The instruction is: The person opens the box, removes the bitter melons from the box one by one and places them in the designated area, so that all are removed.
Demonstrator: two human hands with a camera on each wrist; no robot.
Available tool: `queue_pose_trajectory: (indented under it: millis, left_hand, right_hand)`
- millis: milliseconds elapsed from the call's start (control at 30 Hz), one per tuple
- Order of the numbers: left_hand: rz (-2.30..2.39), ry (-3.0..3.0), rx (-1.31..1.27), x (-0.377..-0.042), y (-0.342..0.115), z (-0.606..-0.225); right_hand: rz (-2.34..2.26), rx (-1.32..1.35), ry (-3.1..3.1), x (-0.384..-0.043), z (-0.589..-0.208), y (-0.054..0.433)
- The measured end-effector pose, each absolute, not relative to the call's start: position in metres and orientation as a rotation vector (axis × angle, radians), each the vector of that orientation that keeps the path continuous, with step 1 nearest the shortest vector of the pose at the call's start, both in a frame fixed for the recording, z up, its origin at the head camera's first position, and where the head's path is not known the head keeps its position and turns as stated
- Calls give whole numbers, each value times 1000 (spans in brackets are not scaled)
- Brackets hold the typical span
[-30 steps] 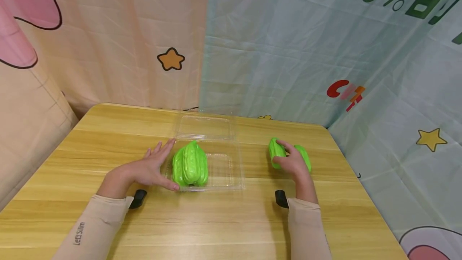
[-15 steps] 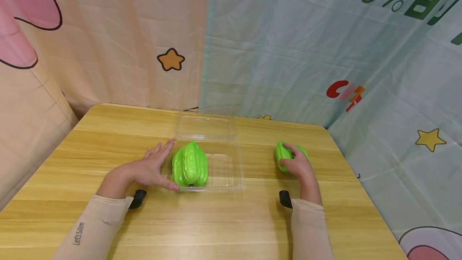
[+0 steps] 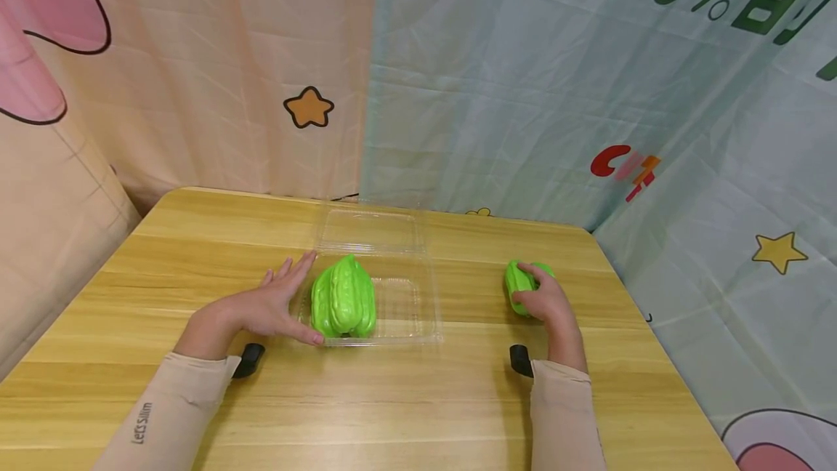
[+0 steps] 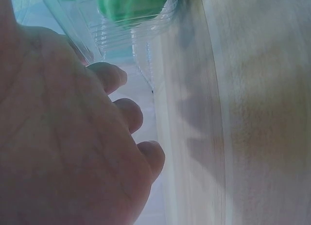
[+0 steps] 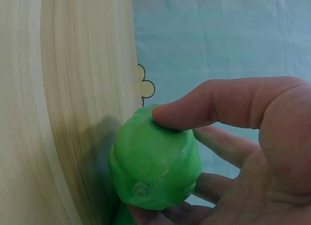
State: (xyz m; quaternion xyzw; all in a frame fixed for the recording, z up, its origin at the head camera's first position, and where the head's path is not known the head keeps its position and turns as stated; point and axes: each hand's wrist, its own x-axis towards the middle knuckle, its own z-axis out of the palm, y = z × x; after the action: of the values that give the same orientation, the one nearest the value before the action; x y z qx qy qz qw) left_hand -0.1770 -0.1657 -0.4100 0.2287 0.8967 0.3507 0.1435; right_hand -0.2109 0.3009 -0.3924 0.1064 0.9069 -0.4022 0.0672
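Note:
In the head view my left hand [image 3: 268, 310] is spread at the left side of a clear plastic clamshell box [image 3: 431, 311], thumb at its front corner and fingertips at the back. Green ridged toy bitter melons [image 3: 344, 300] sit bunched in the box's left half; the left wrist view catches some green [image 4: 133, 6] through its wall. On the right, my right hand [image 3: 551, 300] grips another bitter melon [image 3: 514, 283]; the right wrist view has the thumb on top of that melon [image 5: 150, 159] and fingers curled beneath. One more bitter melon [image 3: 544, 267] shows partly behind that hand.
The box's clear lid [image 3: 370, 230] lies folded back towards the far edge of the wooden table [image 3: 405, 413]. Patterned curtains [image 3: 471, 93] hang behind the table and at its sides.
My right hand has moved to the right and slightly nearer with its bitter melon, now covering more of the other one. The left hand and the box have stayed in place.

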Motion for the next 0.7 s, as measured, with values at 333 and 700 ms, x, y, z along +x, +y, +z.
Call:
queue_pose_trajectory:
  millis: [333, 700]
  left_hand:
    - [1013, 2580, 657, -177, -166, -411]
    - [1015, 2579, 648, -177, -165, -410]
  right_hand:
    - [-1108, 256, 2786, -210, -393, 299]
    - [-1052, 226, 2813, -211, -394, 296]
